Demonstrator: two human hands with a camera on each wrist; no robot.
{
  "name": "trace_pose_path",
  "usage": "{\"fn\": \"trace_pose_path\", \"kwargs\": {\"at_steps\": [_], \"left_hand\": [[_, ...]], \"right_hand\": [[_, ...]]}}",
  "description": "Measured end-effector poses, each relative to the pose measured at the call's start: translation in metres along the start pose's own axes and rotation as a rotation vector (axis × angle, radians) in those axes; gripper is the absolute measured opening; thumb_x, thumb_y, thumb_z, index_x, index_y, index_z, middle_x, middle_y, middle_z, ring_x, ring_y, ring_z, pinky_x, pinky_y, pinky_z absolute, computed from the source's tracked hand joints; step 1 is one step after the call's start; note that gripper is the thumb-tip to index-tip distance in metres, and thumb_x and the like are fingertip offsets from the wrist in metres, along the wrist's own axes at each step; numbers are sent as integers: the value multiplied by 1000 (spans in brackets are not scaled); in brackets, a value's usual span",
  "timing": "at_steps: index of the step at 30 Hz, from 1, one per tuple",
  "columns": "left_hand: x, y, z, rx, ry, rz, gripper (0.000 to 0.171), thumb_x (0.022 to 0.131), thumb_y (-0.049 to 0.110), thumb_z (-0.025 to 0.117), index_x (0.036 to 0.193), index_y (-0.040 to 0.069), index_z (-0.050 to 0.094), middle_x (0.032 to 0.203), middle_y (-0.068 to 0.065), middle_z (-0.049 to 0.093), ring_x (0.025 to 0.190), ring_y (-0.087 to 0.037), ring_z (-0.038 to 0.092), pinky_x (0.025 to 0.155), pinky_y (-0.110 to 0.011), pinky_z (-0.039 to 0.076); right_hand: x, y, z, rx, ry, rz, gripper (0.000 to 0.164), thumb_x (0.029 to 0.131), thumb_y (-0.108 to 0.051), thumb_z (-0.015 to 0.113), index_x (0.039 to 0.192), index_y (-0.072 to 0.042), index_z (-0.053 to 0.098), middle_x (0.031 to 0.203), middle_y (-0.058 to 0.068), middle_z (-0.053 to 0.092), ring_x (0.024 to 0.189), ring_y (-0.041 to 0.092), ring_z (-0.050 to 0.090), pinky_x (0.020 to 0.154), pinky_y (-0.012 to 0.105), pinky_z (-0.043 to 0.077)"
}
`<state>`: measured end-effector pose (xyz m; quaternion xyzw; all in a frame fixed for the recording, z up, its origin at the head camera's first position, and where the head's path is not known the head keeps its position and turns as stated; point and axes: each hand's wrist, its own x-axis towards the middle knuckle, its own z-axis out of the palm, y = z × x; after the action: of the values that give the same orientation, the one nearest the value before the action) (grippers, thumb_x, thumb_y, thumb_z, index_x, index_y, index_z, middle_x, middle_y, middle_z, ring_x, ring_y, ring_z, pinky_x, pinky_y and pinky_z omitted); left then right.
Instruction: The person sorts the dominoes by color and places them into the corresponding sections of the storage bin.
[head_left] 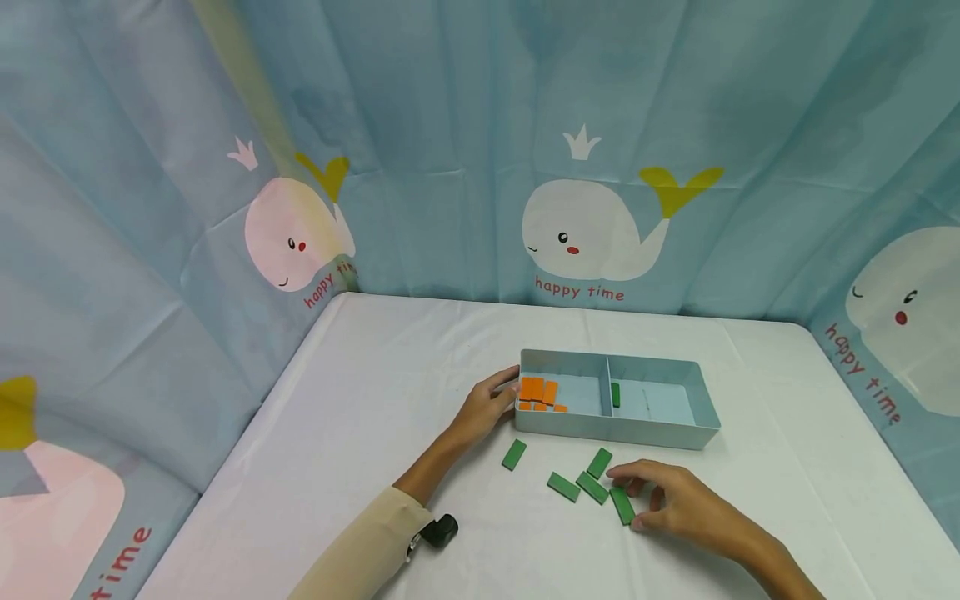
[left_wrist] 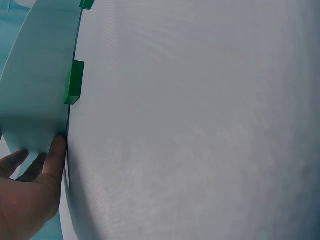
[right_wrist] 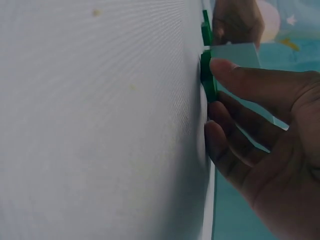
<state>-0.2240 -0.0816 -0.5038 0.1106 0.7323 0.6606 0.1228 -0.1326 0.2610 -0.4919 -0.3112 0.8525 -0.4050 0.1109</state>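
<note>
A light blue two-part tray [head_left: 615,427] stands on the white table. My left hand [head_left: 483,411] rests against its left end, fingers fairly straight; the left wrist view shows the fingertips at the tray wall. Several orange tiles [head_left: 532,388] lie in the left compartment, and one green block [head_left: 616,395] leans by the divider in the right one. In front of the tray, my right hand [head_left: 675,504] curls over a flat green block [head_left: 622,506], thumb at its near end and fingers by the far end. In the right wrist view the thumb overlaps the green block [right_wrist: 206,62].
More green blocks lie loose before the tray: a lone one [head_left: 513,455] at the left, another [head_left: 563,487] near the middle, and two close together [head_left: 592,487] beside my right hand. A whale-print curtain [head_left: 450,208] hangs behind the table.
</note>
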Motion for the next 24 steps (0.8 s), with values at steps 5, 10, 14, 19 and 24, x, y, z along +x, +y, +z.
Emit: {"fn": "trace_pose_path", "kwargs": {"at_steps": [5, 10, 14, 19, 24], "left_hand": [[0, 0, 0, 0, -3, 3, 57, 115, 22, 48, 166, 5, 32, 173, -15, 31, 153, -37, 41, 117, -49, 48], [-1, 1, 1, 11, 6, 6, 56, 115, 22, 49, 166, 5, 33, 172, -13, 32, 154, -36, 40, 118, -49, 48], [-1, 2, 1, 15, 6, 0, 56, 115, 23, 49, 166, 6, 33, 173, -12, 32, 155, -36, 39, 118, -49, 48], [0, 1, 1, 6, 3, 1, 56, 115, 23, 48, 166, 6, 33, 172, -13, 32, 154, -37, 40, 117, -49, 48], [0, 1, 1, -8, 0, 1, 57, 115, 23, 49, 166, 5, 33, 172, -15, 32, 153, -37, 42, 117, -49, 48]], "right_hand": [[0, 1, 1, -19, -4, -24, 57, 79, -8, 91, 132, -15, 71, 119, -2, 75, 99, 9, 63, 72, 23, 56], [1, 2, 1, -14, -8, -11, 57, 79, -5, 89, 132, -15, 71, 120, -3, 75, 99, 9, 63, 73, 23, 56], [1, 3, 1, -11, -4, -14, 57, 79, -5, 89, 132, -15, 71, 119, -3, 75, 99, 9, 63, 73, 23, 56], [0, 3, 2, -1, 0, -12, 59, 80, -6, 89, 135, -14, 69, 120, -2, 75, 99, 10, 64, 72, 23, 56], [-1, 0, 2, 8, 6, 9, 59, 81, -8, 89, 136, -13, 69, 120, -2, 75, 99, 10, 65, 73, 24, 56]]}}
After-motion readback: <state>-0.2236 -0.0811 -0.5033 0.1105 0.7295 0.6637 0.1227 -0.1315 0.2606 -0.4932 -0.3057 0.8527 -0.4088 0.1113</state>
